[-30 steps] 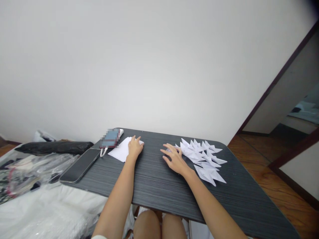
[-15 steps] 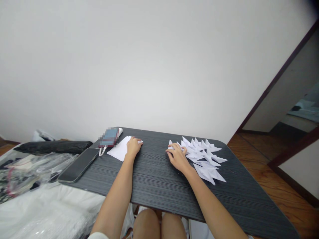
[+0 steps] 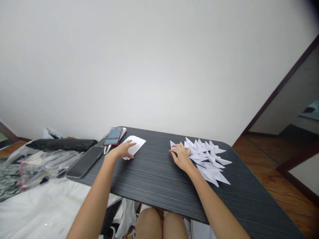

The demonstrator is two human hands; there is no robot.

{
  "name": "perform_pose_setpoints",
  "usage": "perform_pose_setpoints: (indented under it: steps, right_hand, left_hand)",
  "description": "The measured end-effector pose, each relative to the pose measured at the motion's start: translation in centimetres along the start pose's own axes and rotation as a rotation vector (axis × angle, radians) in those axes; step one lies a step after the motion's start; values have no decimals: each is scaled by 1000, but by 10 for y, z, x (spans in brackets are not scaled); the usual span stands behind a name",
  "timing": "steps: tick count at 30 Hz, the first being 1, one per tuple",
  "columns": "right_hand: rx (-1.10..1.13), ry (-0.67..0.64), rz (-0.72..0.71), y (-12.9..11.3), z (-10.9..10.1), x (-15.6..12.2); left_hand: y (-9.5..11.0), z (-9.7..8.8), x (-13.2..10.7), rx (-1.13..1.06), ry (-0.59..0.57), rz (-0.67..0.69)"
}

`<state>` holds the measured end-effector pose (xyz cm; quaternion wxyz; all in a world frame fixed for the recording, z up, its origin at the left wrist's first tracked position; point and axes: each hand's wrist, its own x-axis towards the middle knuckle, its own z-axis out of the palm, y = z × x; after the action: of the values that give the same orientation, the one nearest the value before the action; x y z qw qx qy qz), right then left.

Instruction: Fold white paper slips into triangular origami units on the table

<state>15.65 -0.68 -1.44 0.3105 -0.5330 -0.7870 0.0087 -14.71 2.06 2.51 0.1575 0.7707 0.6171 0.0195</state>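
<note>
Several white folded paper boats [image 3: 209, 159] with pointed tips stand in close rows on the right of the table. At the left end of these rows my right hand [image 3: 180, 156] is closed over one paper boat [image 3: 171, 144], whose tips show past the curled fingers. A small stack of white paper sheets [image 3: 139, 143] lies at the left. Over its left side is my left hand [image 3: 123, 149], with thumb and fingers spread apart. Whether the fingertips press on the top sheet I cannot tell.
The dark table [image 3: 154, 176] meets a white wall [image 3: 159, 66]. A large black phone [image 3: 86, 162] lies at its left edge, and a smaller phone [image 3: 113, 136] with a white cable [image 3: 107, 149] is behind it. Plastic-wrapped things [image 3: 50, 162] are heaped left of the table.
My left hand has moved from the right edge of the paper stack to its left side, its fingers spreading. My right hand stays at the same paper boat. The view has shifted slightly.
</note>
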Motion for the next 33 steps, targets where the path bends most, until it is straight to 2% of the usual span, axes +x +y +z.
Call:
perform_pose_setpoints:
  steps: [4, 8, 15, 19, 27, 33]
  right_hand:
    - [15, -2, -22, -1, 2, -1]
    - [12, 5, -24, -1, 3, -2]
    - [5, 7, -15, -2, 1, -1]
    - [19, 3, -14, -4, 0, -1]
    - [20, -7, -14, -3, 1, -1]
    - [46, -5, -10, -1, 2, -1]
  left_hand:
    - [-20, -14, -30, 6, -62, 137]
    - [-15, -11, -36, 18, -48, 236]
    - [0, 4, -25, 82, 58, 159]
    - [-1, 1, -22, 64, 72, 106]
    - [-10, -6, -19, -65, 98, 124]
    - [-16, -10, -18, -63, 77, 124]
